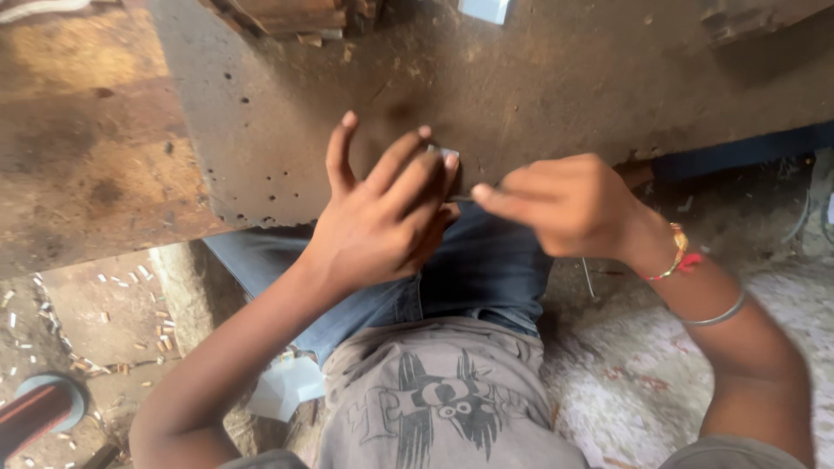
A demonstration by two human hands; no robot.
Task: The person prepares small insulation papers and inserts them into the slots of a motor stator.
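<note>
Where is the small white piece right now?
In the head view, the white piece sits mid-frame at the left hand fingertips, against the workbench edge.

The bench [539,78] looks like worn, matt wood, rough and pitted with small holes and dark stains. Against its edge the left hand [382,217] pinches a small pale piece [446,155] with a dull sheen; the right hand [565,204] grips a thin metal tool [465,198]. The jeans [486,269] are matt blue denim, the bangle [725,314] smooth, shiny metal.
</note>
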